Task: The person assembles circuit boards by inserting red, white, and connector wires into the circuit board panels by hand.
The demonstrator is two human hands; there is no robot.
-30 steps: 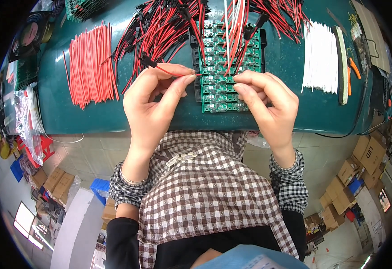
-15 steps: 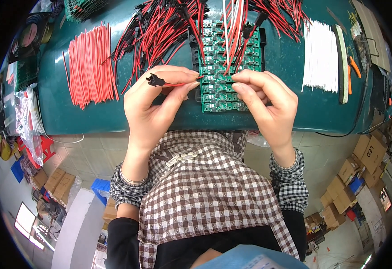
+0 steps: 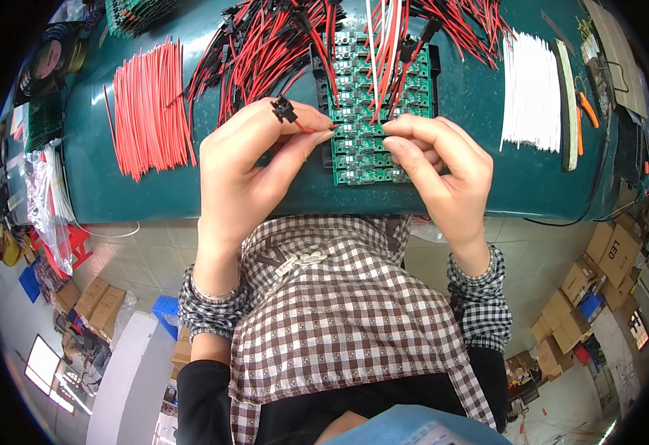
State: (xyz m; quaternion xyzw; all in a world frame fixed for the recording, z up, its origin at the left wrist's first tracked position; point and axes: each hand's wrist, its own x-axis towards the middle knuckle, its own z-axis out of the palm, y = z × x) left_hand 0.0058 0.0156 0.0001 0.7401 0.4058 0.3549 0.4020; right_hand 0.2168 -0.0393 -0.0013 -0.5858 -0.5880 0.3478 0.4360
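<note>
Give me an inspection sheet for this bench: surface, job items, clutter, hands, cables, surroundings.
Surface: teal bench top, mostly covered along its far side.
Job's things: green circuit board panel in a black tray; a red wire with black connector.
Clutter: orange-handled cutters and a white strip at the right end.
Grippers: left hand pinches the connector wire at the panel's left edge; right hand presses fingertips on the panel.
Cables: cut red wires bundled left; white wires right; tangled red and black leads behind the panel.
Surroundings: cardboard boxes on the tiled floor, right.
</note>
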